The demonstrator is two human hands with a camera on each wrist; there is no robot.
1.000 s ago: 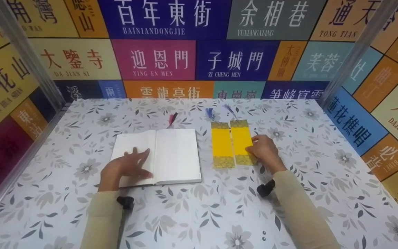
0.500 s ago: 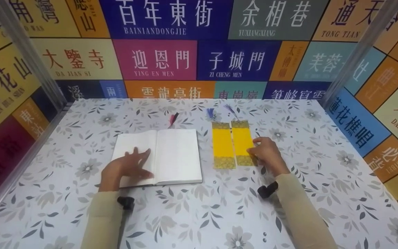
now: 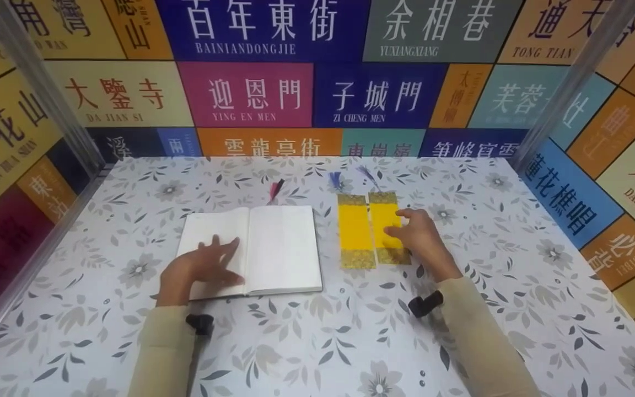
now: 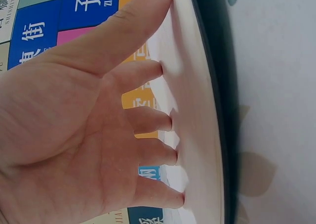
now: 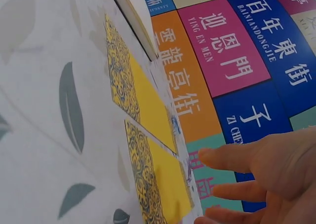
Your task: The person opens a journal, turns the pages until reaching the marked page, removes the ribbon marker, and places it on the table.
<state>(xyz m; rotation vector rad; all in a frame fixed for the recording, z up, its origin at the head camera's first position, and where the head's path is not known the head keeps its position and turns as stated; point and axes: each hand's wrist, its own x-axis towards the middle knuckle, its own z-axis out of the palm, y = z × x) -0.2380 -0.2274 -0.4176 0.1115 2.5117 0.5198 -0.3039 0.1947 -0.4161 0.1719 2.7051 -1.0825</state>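
An open book (image 3: 283, 248) with blank white pages lies at the middle left of the table in the head view. On its left page rests my left hand (image 3: 196, 267), fingers spread; the left wrist view shows the fingertips and thumb against the page (image 4: 185, 100). To the right of the book, two yellow bookmarks lie side by side: the left bookmark (image 3: 354, 227) and the right bookmark (image 3: 385, 216), both with patterned gold ends. My right hand (image 3: 423, 237) hovers at the right bookmark's side, thumb and fingers apart, holding nothing; the right wrist view shows it above the table.
A blue tassel (image 3: 335, 180) and a purple tassel (image 3: 367, 175) extend from the bookmarks' far ends. One red and black tassel (image 3: 276, 191) sticks out past the book's top. A floral cloth (image 3: 295, 353) covers the table, and panels with lettering (image 3: 262, 33) stand behind.
My right hand has come away from the right bookmark's edge and shifted slightly up and left, its fingers spreading. The left hand, book and bookmarks look unmoved.
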